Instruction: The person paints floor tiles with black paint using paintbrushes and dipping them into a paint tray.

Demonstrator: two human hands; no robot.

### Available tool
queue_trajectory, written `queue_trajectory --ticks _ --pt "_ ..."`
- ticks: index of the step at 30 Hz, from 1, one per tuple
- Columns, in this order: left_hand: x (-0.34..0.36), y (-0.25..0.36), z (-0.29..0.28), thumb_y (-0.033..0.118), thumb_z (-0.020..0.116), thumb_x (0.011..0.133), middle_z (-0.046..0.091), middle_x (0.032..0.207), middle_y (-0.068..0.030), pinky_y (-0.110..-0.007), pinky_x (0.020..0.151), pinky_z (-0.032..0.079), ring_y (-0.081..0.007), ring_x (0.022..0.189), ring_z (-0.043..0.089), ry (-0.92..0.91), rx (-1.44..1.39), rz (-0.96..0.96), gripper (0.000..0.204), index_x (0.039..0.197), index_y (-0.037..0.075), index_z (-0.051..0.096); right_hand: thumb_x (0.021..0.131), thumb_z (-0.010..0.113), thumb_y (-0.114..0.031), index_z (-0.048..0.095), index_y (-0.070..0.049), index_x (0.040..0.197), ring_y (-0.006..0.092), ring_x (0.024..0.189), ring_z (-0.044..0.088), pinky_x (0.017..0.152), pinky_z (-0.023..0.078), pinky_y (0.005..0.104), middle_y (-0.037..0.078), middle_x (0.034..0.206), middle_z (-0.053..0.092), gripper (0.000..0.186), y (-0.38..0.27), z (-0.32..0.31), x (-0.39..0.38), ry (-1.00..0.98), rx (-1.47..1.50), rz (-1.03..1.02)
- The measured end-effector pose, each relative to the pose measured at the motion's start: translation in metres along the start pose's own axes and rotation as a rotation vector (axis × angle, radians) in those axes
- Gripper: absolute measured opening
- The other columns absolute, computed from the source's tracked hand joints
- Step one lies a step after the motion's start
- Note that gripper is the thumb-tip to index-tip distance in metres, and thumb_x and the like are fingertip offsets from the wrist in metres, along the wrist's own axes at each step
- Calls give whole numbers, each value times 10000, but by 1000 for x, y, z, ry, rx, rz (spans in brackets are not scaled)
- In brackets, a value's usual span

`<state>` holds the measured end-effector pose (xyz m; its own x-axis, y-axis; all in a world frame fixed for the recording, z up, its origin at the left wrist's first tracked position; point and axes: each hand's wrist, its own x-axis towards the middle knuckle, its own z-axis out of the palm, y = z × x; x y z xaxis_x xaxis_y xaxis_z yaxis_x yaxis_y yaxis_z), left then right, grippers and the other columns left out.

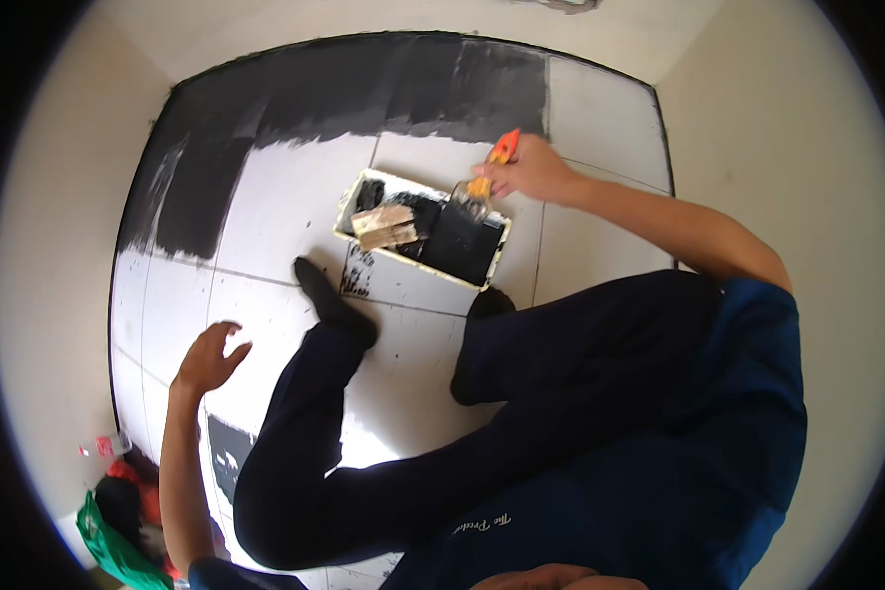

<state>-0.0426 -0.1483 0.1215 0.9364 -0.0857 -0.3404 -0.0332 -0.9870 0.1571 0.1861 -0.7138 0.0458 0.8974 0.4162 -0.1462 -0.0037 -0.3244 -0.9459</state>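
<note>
Gripping the orange handle of a paintbrush point(484, 180), the fingers of the right hand point(531, 169) close round it, and its bristles dip into the far right corner of a paint tray point(422, 228). The tray lies on the white tiled floor point(275, 197), near the edge of the black-painted strip along the far wall, with black paint and a pale scrap of wood point(385, 225) inside. The left hand point(209, 356) hangs empty over the floor's left side, fingers loosely spread and curled, holding nothing. Dark-trousered legs stretch between the hands.
</note>
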Motion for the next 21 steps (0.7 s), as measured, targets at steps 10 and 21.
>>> queue_trajectory --ticks 10,21 --pt "-57 -20 50 390 724 991 740 1202 -205 -430 936 576 -329 1052 721 -230 -125 -135 479 1262 -3 687 951 814 -234 624 -16 950 145 621 533 615 468 318 82 716 630 290 -53 24 -32 -1 -483 -393" --pt "-180 46 245 348 667 1036 718 1076 -163 -363 919 532 -251 987 671 574 -629 -610 366 1194 19 696 933 797 -319 583 -17 937 323 630 624 629 477 433 176 702 641 370 41 52 -29 98 -492 -283"
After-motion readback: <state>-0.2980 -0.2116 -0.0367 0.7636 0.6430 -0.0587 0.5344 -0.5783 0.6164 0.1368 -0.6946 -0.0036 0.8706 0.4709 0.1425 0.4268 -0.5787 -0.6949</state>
